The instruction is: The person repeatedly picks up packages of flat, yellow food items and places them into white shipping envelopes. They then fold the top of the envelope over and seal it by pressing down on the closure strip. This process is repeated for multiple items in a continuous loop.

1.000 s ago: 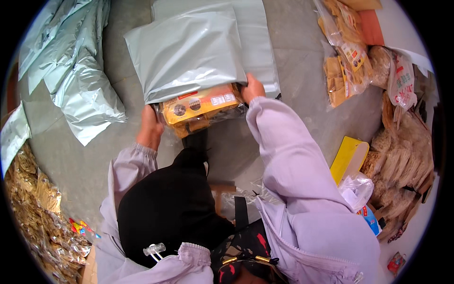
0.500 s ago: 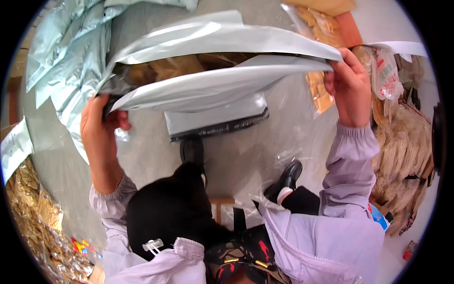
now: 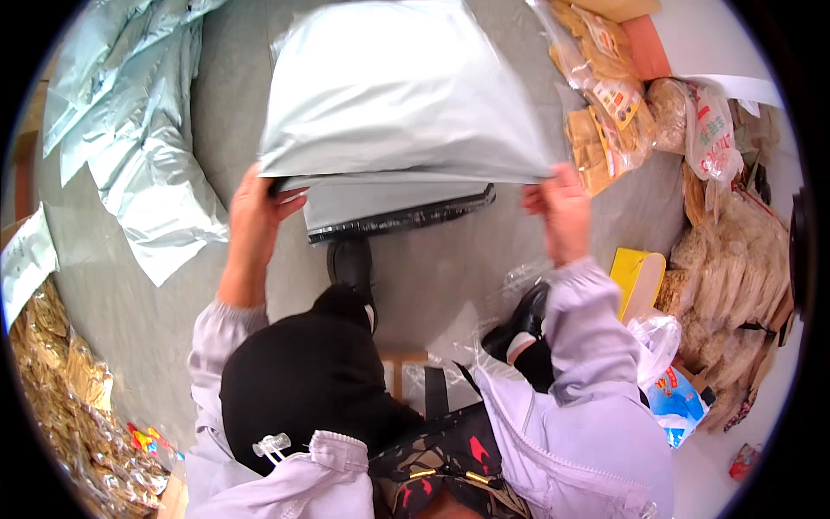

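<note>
A large light-grey plastic mailing bag [image 3: 398, 95] is stretched between my hands, its mouth edge toward me and its body reaching away. My left hand [image 3: 259, 208] grips the left corner of that edge, thumb and fingers closed on it. At the right corner my right hand [image 3: 558, 203] pinches the edge between thumb and fingers. The bag's mouth looks drawn nearly flat, and what is inside is hidden. Beneath it on the floor lies another grey mailing bag [image 3: 380, 208] with a black strip along its near edge, partly covered by the held one.
Grey mailing bags [image 3: 151, 173] lie heaped at the left. Packets of yellow-brown food [image 3: 605, 112] lie at the far right, above clear-wrapped tan bundles [image 3: 735, 268]. A yellow box [image 3: 638, 281] stands near my right sleeve. Shiny brown packets [image 3: 78, 398] fill the lower left.
The bag's mouth was spread wide with brown contents showing; now its edge is drawn nearly straight. My hands have come closer together, the right moving left and nearer, the left moving right.
</note>
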The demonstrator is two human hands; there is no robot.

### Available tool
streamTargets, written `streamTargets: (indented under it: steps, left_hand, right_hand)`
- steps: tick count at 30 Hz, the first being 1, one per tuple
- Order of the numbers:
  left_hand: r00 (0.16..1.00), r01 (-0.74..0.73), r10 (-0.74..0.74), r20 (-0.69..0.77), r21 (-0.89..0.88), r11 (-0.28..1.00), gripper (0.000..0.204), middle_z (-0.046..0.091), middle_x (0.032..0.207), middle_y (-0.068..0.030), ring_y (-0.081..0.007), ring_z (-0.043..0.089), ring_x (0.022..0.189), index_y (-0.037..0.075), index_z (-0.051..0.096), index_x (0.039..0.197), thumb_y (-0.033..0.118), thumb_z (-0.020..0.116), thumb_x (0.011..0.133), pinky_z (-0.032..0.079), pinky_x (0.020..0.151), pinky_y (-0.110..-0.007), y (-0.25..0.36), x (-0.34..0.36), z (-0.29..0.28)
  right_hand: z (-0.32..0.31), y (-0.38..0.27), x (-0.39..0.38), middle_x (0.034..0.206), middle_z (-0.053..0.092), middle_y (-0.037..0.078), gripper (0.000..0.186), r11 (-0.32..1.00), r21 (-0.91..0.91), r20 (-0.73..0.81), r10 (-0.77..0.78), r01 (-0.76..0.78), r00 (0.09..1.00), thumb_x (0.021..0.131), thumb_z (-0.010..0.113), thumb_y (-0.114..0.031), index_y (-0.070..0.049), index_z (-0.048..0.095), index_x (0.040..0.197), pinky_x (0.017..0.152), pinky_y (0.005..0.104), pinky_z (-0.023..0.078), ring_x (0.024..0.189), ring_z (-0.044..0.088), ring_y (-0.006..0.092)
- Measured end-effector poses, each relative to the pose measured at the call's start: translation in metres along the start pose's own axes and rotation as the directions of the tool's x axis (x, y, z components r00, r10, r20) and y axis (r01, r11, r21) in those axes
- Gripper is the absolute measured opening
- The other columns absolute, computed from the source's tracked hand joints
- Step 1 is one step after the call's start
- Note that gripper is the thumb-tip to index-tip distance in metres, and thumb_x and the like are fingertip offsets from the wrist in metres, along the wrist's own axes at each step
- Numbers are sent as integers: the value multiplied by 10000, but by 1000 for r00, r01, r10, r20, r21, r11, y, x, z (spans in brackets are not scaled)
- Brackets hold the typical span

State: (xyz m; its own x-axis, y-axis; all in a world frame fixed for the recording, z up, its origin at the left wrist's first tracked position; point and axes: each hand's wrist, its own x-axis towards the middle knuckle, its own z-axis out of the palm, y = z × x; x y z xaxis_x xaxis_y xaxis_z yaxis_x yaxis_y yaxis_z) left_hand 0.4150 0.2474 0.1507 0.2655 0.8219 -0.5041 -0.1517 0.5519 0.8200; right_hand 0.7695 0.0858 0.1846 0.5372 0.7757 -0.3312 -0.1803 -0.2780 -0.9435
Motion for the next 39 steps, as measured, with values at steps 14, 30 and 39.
streamTargets:
  steps: [14, 30, 39]
  left_hand:
    - [769, -582, 363, 527, 811, 57, 220, 596, 989, -163, -331, 581, 878, 30, 603, 1007, 65, 589, 790, 488, 776, -397, -111, 47, -5]
    - [777, -628, 59, 626, 779, 3, 222, 576, 856, -63, -296, 578, 801, 103, 627, 935, 112, 665, 716, 485, 692, -409, -114, 2, -48]
    - [920, -281, 341, 193, 931, 231, 680, 514, 1056, -142, -317, 506, 1012, 216, 434, 1334, 1, 637, 721, 444, 879, -377, -122, 11, -14]
  right_hand:
    - [135, 167, 52, 973, 631, 173, 240, 301, -820, 499, -41, 487, 866, 770, 599, -144, -39, 592, 985, 776, 455, 485, 893, 602, 360]
    - [25, 136, 23, 860, 592, 89, 97, 44, -613, 786, 136, 789, 604, 768, 577, -94, -74, 571, 863, 662, 375, 496, 831, 610, 268]
    - [24, 140, 37, 1023, 569, 120, 555, 78, -919, 343, -330, 387, 879, 795, 628, -139, -234, 423, 1303, 749, 435, 492, 879, 602, 327]
